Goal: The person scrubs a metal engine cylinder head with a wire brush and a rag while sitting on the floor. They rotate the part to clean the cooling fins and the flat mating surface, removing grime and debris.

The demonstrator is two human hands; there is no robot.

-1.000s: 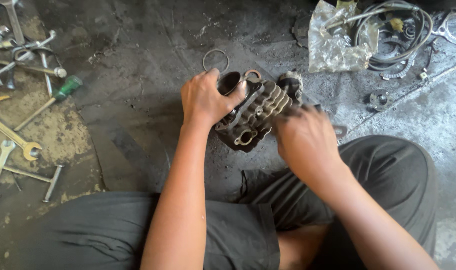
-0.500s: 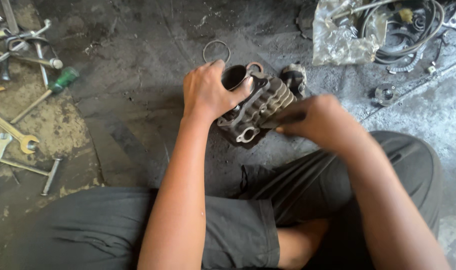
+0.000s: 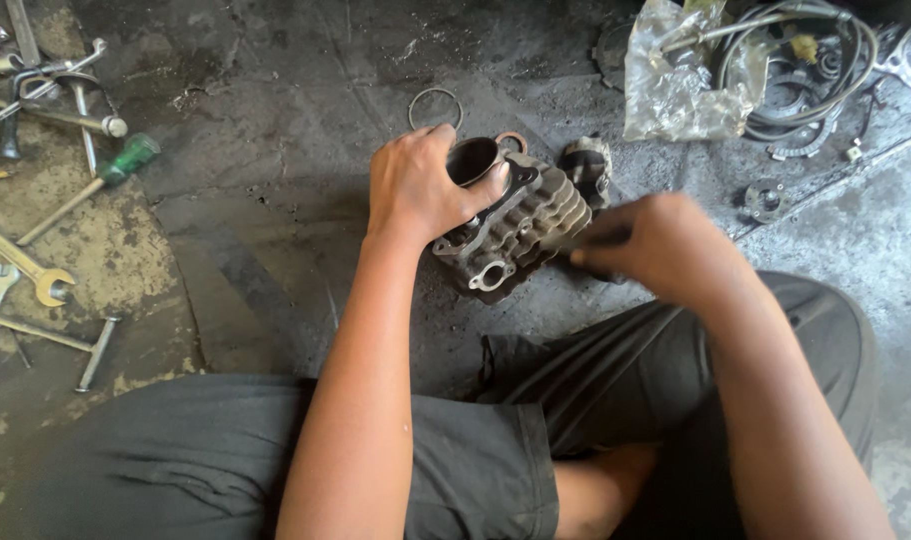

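Since the frame of half a second ago, the right hand (image 3: 655, 245) is seen shifted slightly rightward and lower along the finned engine cylinder (image 3: 515, 225), while the left hand (image 3: 415, 190) is kept where it was. The cylinder is held tilted on the dark, oily floor (image 3: 275, 80) in front of the seated person's knees; the left hand is wrapped over its open bore, thumb hooked on the rim, and the right hand is bunched with fingertips pinched at the fins, though whether anything is pinched in them cannot be told. The casting is shown as grey, grimy metal with rows of cooling fins and a round port on its lower face. A thin metal ring (image 3: 435, 107) is seen lying just beyond it. A crumpled clear plastic bag (image 3: 680, 85) is placed at upper right beside coiled cables (image 3: 805, 70); spanners (image 3: 20, 265) and a green-handled screwdriver (image 3: 105, 180) are scattered at left.
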